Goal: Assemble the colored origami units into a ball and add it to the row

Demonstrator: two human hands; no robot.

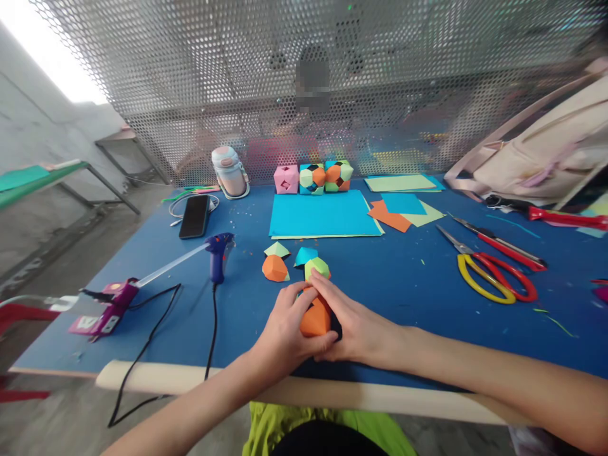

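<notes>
Near the front edge of the table, my left hand and my right hand close from both sides around an orange folded-paper shape. Dark gaps show beside its orange faces, and the fingers hide much of it. Just beyond my fingertips sits a light green folded paper piece, with a blue folded piece behind it. To the left of these lie an orange folded piece and a pale green one.
Blue paper sheets lie mid-table; finished paper cubes stand behind. A glue gun, power strip, phone and bottle are leftward. Scissors, a utility knife, paper scraps and a bag are rightward.
</notes>
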